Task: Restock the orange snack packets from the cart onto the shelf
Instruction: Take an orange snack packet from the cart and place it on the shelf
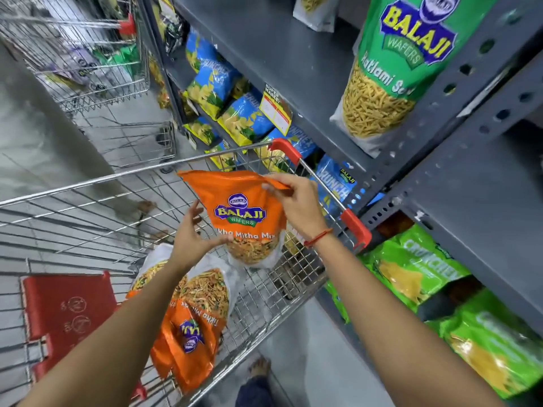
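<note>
The held orange packet (244,212) shows only part of its printed name; its lower left is covered by the left hand (188,239). The green packets (482,333) on the lower shelf (484,230) are blurred, lettering unreadable. The price tag (276,113) text is too small to read.

Bright, even indoor light with soft shadows. Glare streaks the glossy green snack packets (482,339) at lower right, which are blurred. Wide-angle distortion bends the grey metal shelf (296,63) and silver wire cart (147,174) near the edges.
</note>
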A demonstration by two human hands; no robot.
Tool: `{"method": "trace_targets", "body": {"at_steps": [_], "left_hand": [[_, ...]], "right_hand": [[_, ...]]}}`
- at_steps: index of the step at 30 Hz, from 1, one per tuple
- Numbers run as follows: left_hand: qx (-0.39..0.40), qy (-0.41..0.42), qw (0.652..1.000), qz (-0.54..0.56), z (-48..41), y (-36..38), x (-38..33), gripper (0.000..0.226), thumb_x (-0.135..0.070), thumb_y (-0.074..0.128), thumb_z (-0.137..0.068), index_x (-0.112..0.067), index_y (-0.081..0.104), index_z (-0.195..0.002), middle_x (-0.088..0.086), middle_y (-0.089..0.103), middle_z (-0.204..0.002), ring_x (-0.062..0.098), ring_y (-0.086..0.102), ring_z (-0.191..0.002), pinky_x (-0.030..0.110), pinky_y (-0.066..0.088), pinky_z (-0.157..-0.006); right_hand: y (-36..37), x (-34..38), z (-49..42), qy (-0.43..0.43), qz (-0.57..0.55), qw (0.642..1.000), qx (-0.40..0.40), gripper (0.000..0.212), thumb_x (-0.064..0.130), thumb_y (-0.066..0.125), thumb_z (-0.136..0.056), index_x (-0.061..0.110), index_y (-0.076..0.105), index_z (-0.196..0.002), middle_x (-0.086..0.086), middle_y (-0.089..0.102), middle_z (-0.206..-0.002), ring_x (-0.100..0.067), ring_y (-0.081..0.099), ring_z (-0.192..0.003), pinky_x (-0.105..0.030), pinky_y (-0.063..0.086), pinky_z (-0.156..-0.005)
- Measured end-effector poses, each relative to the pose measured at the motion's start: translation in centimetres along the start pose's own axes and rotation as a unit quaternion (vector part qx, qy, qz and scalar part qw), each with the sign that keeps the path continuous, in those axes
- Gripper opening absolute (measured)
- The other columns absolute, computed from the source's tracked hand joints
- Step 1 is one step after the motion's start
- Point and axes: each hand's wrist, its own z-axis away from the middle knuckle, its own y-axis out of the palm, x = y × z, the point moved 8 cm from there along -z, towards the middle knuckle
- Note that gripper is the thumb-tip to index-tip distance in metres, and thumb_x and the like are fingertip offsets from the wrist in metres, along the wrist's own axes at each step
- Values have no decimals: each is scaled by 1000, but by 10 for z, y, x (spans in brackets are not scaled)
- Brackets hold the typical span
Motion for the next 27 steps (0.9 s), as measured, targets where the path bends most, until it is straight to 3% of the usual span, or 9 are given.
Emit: {"method": "trace_targets", "body": {"at_steps": [5,7,9,11,13,17,19,23,27], "left_hand": [[119,27,989,81,31,14,-64,122,-68,80,-28,-19,39,-132,-3,60,-121,8,58,-109,39,42,-104],[146,59,985,77,47,23,-104,116,-75,75,-23,-19,47,-121,-12,64,-104,-4,63,-91,24,50,-87],[139,95,981,92,65,32,-145,107,-69,79,-31,-18,49,-121,-19,63,-97,-10,64,-81,17,50,-83],[105,115,980,123,80,36,-178,86,-48,85,-49,-17,50,-121,-23,61,-91,-5,63,-82,19,48,-90],[80,150,973,154,89,37,-205,66,-41,87,-45,-22,60,-102,-17,72,-79,0,68,-77,25,56,-84],[60,198,956,207,111,51,-259,43,-21,82,-44,-26,61,-82,-25,71,-64,-7,66,-61,9,50,-56],[78,213,949,217,124,68,-287,43,-23,81,-44,-24,63,-83,-24,72,-66,-5,67,-64,9,50,-58],[110,220,941,232,149,116,-333,48,-32,82,-42,-21,66,-86,-19,74,-69,1,69,-66,14,52,-57],[149,221,932,246,176,180,-370,34,-15,82,-61,-13,69,-91,-14,75,-70,5,71,-67,17,54,-57]], "right_hand": [[-52,50,16,-20,-133,991,-16,15,8,72,-77,14,70,-90,6,67,-81,-4,63,-75,-28,55,-75],[-74,71,26,-29,-167,985,-34,13,5,71,-77,17,68,-79,1,66,-74,-2,62,-66,-24,53,-66],[-103,88,38,-39,-206,975,-75,14,2,69,-79,15,66,-73,-15,67,-66,-10,60,-66,-23,50,-58],[-136,101,49,-66,-219,967,-116,6,0,69,-79,5,67,-78,3,69,-56,1,57,-58,-14,46,-53],[-165,115,56,-85,-211,964,-135,10,1,69,-79,10,65,-78,19,65,-51,10,56,-52,-9,46,-53],[-231,136,83,-99,-220,958,-154,20,0,66,-82,19,61,-82,16,69,-61,9,61,-60,-10,49,-57],[-261,136,104,-107,-210,958,-160,25,3,70,-78,14,60,-98,9,69,-84,6,64,-71,-12,51,-65],[-299,94,159,-72,-187,968,-151,83,20,84,-46,18,44,-119,13,59,-107,14,62,-87,-9,50,-72],[-315,26,204,-6,-161,979,-128,90,8,88,-46,29,39,-118,15,57,-113,15,60,-95,-7,49,-77]]}}
